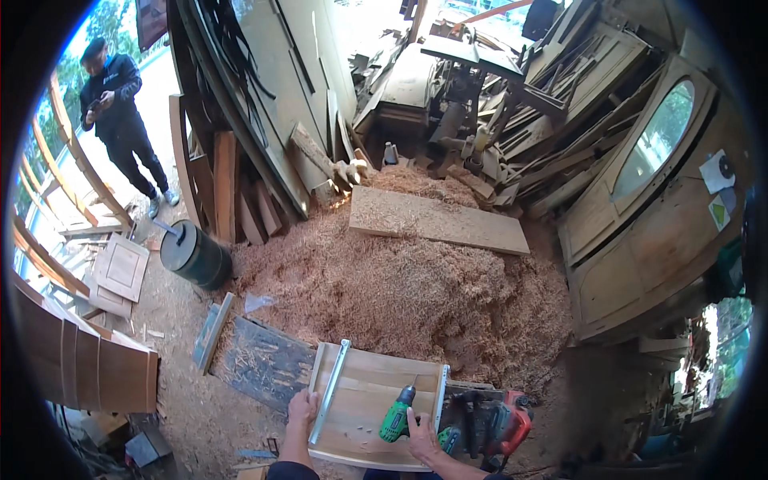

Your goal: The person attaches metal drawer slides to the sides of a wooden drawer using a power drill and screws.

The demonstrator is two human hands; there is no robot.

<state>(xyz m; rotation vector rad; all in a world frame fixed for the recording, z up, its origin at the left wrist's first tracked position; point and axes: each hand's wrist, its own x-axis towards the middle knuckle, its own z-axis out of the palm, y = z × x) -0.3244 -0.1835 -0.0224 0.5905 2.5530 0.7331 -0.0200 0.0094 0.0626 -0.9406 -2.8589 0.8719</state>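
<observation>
In front of me a pale wooden drawer (364, 408) lies on a dark board. One metal drawer slide (330, 392) runs along its left part, and another metal slide (442, 396) lies along its right edge. My right hand (424, 438) is wrapped round the grip of a green cordless drill (396, 418), which rests over the drawer with its bit pointing away from me. At the drawer's left edge, my left hand (302, 406) has its fingers curled against the wood. Small chips are scattered on the drawer's surface.
A red power tool (512, 420) stands right of the drawer. Beyond lies a large heap of wood shavings (400, 296) with a long plank (440, 220) on it. A dark green drum (196, 256) stands left. Door panels (640, 200) lean at right. A person (120, 112) stands far left.
</observation>
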